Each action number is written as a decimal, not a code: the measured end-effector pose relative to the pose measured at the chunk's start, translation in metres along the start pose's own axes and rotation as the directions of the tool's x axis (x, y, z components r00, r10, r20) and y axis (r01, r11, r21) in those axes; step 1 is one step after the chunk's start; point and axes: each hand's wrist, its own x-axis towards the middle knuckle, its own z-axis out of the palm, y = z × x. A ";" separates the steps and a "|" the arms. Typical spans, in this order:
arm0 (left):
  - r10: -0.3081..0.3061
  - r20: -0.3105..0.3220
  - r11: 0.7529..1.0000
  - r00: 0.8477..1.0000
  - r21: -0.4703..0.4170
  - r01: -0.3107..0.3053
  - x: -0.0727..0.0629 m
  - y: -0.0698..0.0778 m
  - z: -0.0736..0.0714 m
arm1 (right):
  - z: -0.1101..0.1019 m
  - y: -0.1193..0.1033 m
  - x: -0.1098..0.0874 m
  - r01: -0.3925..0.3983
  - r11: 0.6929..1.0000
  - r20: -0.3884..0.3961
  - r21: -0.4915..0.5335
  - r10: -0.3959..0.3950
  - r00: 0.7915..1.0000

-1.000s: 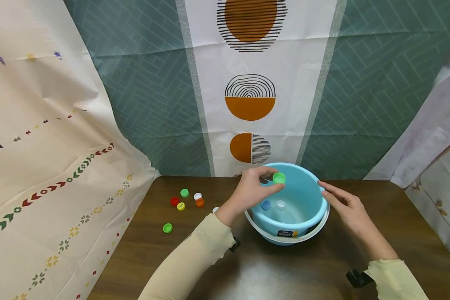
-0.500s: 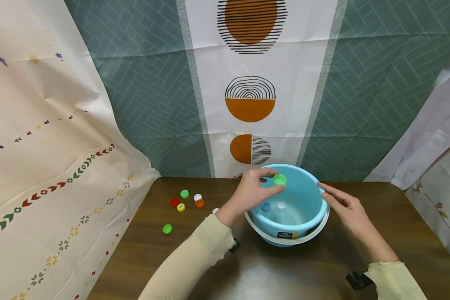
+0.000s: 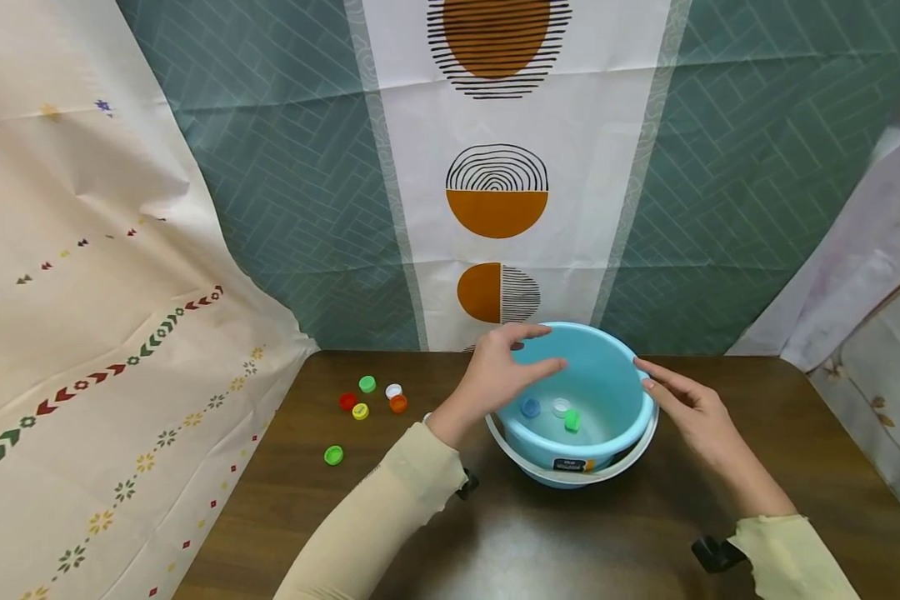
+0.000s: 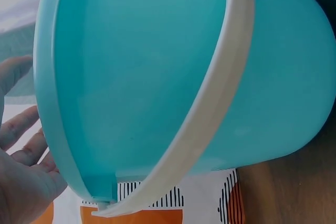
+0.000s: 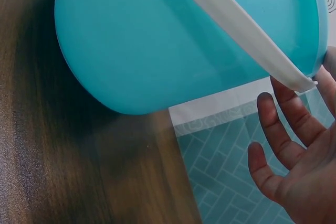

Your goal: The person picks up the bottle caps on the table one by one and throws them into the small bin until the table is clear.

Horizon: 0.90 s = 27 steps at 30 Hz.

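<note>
A light blue bucket point(image 3: 603, 379) with a white handle point(image 3: 622, 467) stands upright on the table. On its floor lie a green bottle cap point(image 3: 572, 421), a blue cap point(image 3: 530, 407) and a white cap point(image 3: 561, 407). My left hand point(image 3: 495, 371) hovers over the bucket's left rim, thumb and fingers spread apart with nothing between them. My right hand point(image 3: 693, 417) rests its fingertips on the right rim. In the right wrist view its other fingers point(image 5: 278, 129) extend loosely beside the handle's pivot. The left wrist view shows the bucket's outer wall point(image 4: 142, 77).
Left of the bucket, several loose caps lie on the wooden table point(image 3: 390, 500): a red cap point(image 3: 348, 402), a yellow cap point(image 3: 360, 412), an orange cap point(image 3: 398, 404), a white cap point(image 3: 393, 391) and two green ones. A patterned curtain point(image 3: 330, 208) hangs behind the table.
My left hand has let go of the green cap, its fingers now spread. The cap has dropped onto the bucket's floor. My right hand stays at the rim.
</note>
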 end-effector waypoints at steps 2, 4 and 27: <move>-0.013 -0.011 1.000 1.000 -0.010 0.013 0.000 -0.001 -0.003 | 0.000 -0.001 0.001 -0.001 1.000 0.006 0.001 0.001 1.000; -0.023 -0.024 0.999 0.999 -0.030 0.022 0.001 -0.003 -0.005 | 0.001 -0.002 0.002 -0.001 1.000 0.016 0.001 0.001 1.000; -0.045 -0.219 0.997 0.975 -0.067 0.031 -0.005 -0.027 -0.047 | 0.000 -0.004 -0.001 -0.036 0.999 0.019 -0.020 0.036 0.999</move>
